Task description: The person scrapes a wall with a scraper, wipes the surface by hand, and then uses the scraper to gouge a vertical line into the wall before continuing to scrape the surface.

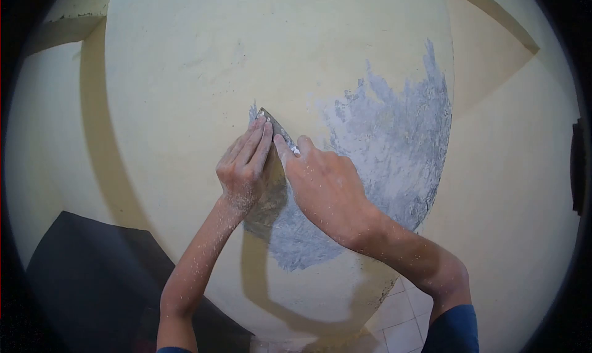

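A thin metal scraper (280,131), flecked with white bits, is pressed against a cream-painted wall (185,82). My right hand (327,192) is closed around its near end, thumb and index finger close to the blade; the handle is hidden in the palm. The straightened fingers of my left hand (242,168) press together on the blade by its upper left corner, thumb out of sight. White dust and chips cover both hands and forearms. Around and to the right of my hands, a large grey patch (394,137) shows where paint is absent from the wall.
A dark, flat-sided object (92,273) stands at the lower left. Pale floor tiles (401,319) show below the wall's lower right edge. Another cream wall (512,186) rises on the right, with a dark item (578,168) at its far edge.
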Action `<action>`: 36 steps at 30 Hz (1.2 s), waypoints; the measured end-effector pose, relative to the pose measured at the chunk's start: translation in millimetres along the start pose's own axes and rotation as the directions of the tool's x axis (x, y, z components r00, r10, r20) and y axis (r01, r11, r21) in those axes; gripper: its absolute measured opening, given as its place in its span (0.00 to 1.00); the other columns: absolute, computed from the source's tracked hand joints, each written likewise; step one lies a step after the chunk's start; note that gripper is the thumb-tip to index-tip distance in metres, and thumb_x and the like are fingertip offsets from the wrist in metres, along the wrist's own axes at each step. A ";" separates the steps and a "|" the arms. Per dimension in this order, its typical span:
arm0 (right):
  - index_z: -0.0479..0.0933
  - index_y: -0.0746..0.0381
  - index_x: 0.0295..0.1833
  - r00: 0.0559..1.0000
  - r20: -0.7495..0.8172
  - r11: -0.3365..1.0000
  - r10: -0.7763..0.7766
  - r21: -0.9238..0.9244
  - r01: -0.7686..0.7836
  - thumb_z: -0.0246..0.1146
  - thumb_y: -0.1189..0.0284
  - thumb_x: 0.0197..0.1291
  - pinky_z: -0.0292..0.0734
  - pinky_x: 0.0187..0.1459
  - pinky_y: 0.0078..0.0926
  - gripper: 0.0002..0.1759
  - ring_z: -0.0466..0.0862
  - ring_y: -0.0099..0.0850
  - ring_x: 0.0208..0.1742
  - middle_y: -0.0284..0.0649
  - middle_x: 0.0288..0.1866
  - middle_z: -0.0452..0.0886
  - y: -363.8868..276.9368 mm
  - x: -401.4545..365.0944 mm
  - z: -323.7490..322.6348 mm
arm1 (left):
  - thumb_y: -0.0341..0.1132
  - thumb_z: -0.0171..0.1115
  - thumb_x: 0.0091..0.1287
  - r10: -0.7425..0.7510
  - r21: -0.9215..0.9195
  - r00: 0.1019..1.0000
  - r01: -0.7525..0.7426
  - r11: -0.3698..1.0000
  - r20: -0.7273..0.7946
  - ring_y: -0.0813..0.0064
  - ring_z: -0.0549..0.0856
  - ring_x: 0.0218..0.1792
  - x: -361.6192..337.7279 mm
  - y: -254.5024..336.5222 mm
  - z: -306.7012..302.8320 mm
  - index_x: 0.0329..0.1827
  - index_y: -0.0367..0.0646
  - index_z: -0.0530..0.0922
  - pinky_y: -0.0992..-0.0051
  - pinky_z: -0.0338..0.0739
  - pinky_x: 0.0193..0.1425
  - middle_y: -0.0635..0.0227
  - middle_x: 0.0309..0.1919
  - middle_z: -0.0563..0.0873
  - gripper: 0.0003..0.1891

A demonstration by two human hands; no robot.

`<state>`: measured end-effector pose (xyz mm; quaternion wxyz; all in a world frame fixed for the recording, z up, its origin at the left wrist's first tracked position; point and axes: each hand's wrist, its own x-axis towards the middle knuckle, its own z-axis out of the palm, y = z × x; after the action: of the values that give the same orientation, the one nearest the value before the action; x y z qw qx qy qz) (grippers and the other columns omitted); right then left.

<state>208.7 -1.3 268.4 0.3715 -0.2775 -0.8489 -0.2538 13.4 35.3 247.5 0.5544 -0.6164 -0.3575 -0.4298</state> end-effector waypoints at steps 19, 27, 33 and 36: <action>0.71 0.75 0.63 0.998 0.055 0.998 0.010 0.058 -0.013 0.61 0.80 0.57 0.86 0.34 0.31 0.26 0.89 0.41 0.35 0.51 0.41 0.80 -0.5 6.1 -6.7 | 0.27 0.68 0.57 0.032 0.040 0.995 -0.028 0.999 -0.092 0.71 0.90 0.51 6.8 -9.3 7.2 0.54 0.42 0.85 0.74 0.83 0.47 0.63 0.52 0.89 0.20; 0.71 0.75 0.62 1.000 -0.001 0.999 0.011 0.039 -0.011 0.61 0.81 0.57 0.86 0.34 0.32 0.26 0.89 0.41 0.35 0.51 0.41 0.80 -2.2 3.4 0.1 | 0.28 0.68 0.58 -0.024 0.034 0.994 0.028 0.999 -0.107 0.71 0.89 0.51 6.1 -1.8 8.5 0.55 0.41 0.85 0.75 0.83 0.48 0.63 0.53 0.89 0.20; 0.69 0.75 0.66 0.998 0.039 0.998 0.039 0.046 -0.041 0.60 0.81 0.56 0.85 0.35 0.36 0.29 0.88 0.43 0.34 0.51 0.41 0.80 -4.8 2.8 0.2 | 0.29 0.68 0.58 -0.020 0.018 0.993 0.023 1.000 -0.115 0.71 0.89 0.52 2.7 -4.3 12.1 0.56 0.41 0.85 0.74 0.83 0.48 0.62 0.54 0.89 0.20; 0.69 0.74 0.67 0.999 0.040 0.998 0.035 0.057 -0.037 0.60 0.81 0.56 0.85 0.34 0.37 0.30 0.88 0.43 0.34 0.52 0.41 0.79 -3.9 2.5 -0.3 | 0.30 0.68 0.58 -0.020 0.021 0.995 0.022 1.000 -0.098 0.70 0.89 0.53 3.0 -4.4 10.0 0.56 0.41 0.85 0.74 0.83 0.49 0.62 0.54 0.88 0.21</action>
<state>204.8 -3.5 269.6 0.3672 -0.2869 -0.8578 -0.2169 11.8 45.7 251.8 0.5734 -0.5848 -0.3412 -0.4614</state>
